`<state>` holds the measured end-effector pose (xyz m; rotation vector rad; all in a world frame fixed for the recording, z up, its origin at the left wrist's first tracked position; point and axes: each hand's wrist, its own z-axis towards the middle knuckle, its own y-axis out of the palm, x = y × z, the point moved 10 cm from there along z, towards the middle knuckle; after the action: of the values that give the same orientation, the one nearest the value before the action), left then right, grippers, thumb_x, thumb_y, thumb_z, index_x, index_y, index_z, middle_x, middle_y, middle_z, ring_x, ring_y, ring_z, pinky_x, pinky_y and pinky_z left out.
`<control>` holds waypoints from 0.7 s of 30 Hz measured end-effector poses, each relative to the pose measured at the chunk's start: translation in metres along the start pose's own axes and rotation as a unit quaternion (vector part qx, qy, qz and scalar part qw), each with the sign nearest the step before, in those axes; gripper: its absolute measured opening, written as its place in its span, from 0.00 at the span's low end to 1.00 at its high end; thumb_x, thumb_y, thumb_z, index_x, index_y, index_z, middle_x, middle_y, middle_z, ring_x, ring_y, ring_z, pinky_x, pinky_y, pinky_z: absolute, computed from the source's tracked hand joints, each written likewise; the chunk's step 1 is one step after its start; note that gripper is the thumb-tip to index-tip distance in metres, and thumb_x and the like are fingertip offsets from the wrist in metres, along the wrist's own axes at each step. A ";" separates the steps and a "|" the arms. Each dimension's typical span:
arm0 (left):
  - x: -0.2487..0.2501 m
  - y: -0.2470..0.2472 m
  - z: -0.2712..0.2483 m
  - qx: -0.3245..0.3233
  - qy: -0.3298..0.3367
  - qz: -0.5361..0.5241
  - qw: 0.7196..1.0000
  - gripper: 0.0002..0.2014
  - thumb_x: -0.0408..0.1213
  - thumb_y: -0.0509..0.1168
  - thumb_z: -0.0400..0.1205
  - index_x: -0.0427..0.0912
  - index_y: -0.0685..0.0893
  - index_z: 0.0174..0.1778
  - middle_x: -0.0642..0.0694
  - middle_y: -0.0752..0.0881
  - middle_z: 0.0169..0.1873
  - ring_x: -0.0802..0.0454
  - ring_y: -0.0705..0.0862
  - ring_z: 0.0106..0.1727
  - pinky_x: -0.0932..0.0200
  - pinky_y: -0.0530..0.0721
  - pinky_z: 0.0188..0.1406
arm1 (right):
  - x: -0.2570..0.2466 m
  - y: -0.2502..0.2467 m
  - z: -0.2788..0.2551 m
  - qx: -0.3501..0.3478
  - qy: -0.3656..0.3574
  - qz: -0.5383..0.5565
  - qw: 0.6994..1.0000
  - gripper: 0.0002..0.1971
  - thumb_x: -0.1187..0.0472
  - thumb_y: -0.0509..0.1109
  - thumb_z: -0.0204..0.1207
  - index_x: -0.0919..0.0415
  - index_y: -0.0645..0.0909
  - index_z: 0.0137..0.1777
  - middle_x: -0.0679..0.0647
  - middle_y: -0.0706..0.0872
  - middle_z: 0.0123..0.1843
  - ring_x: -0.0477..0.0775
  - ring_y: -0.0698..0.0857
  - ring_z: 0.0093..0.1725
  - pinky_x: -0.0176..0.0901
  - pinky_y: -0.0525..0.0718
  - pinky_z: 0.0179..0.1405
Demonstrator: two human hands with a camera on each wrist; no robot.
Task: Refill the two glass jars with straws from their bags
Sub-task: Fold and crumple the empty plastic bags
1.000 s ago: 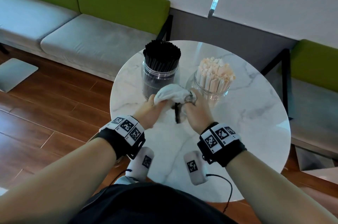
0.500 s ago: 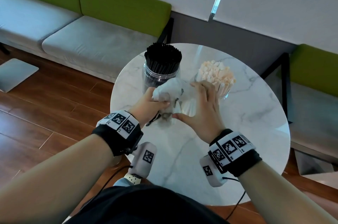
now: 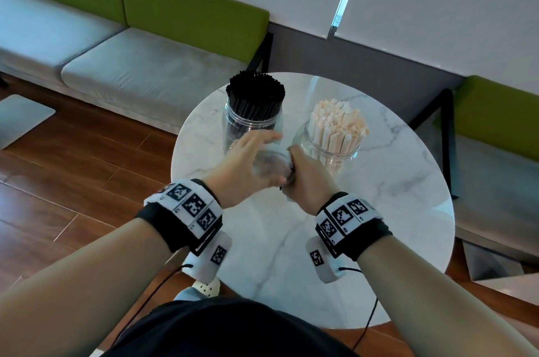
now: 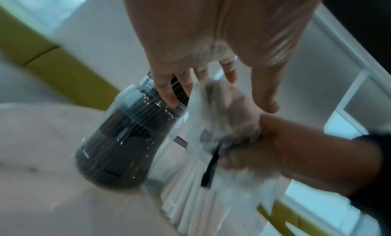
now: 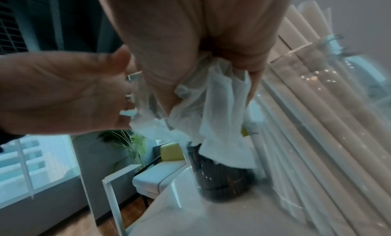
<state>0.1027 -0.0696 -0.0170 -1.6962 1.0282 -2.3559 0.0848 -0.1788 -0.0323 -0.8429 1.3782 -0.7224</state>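
Note:
A glass jar packed with black straws (image 3: pixel 253 111) stands at the back left of the round marble table (image 3: pixel 379 210). Beside it on the right stands a glass jar of paper-wrapped straws (image 3: pixel 335 135). In front of the jars my right hand (image 3: pixel 303 175) grips a crumpled clear plastic bag (image 3: pixel 271 164), bunched in its fist (image 5: pixel 211 114). My left hand (image 3: pixel 250 158) lies spread over the bag with straight fingers (image 4: pixel 186 86), holding nothing. A thin black strip (image 4: pixel 209 169) hangs below the bag; I cannot tell what it is.
A grey bench with green back cushions (image 3: pixel 145 70) runs along the wall behind the table. Another green seat (image 3: pixel 495 123) is at the right. The floor is wood (image 3: pixel 58 181). Cables hang from both wrist cameras near the table's front edge.
Half a second ago my left hand held the bag and my right hand was open. Now the right hand grips the crumpled bag and the left hand has opened over it.

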 end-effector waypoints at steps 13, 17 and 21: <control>-0.010 -0.020 -0.010 0.097 -0.058 0.019 0.993 0.14 0.36 0.66 0.80 0.42 0.76 0.60 0.47 0.81 0.54 0.50 0.79 0.56 0.56 0.76 0.57 | 0.026 -0.009 -0.014 0.078 0.109 0.378 0.916 0.15 0.81 0.56 0.73 0.59 0.73 0.43 0.53 0.82 0.34 0.48 0.83 0.31 0.41 0.80 0.30; -0.015 0.013 -0.020 -0.013 -0.165 -0.165 0.972 0.29 0.52 0.69 0.69 0.49 0.75 0.66 0.53 0.82 0.60 0.54 0.78 0.62 0.55 0.76 0.64 | 0.022 -0.019 -0.010 0.156 0.079 0.340 0.924 0.14 0.79 0.63 0.71 0.58 0.72 0.38 0.52 0.79 0.35 0.46 0.76 0.36 0.42 0.78 0.32; -0.003 0.025 -0.013 -0.019 -0.176 -0.363 0.915 0.32 0.41 0.72 0.73 0.44 0.66 0.71 0.46 0.82 0.53 0.52 0.82 0.52 0.58 0.84 0.47 | -0.003 -0.006 -0.015 0.115 0.034 0.317 0.941 0.19 0.76 0.64 0.73 0.48 0.72 0.35 0.41 0.76 0.30 0.36 0.74 0.30 0.31 0.71 0.32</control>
<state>0.0843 -0.0814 -0.0348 -2.7506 0.4143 -2.1979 0.0697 -0.1808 -0.0255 -0.1605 1.4800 -0.3939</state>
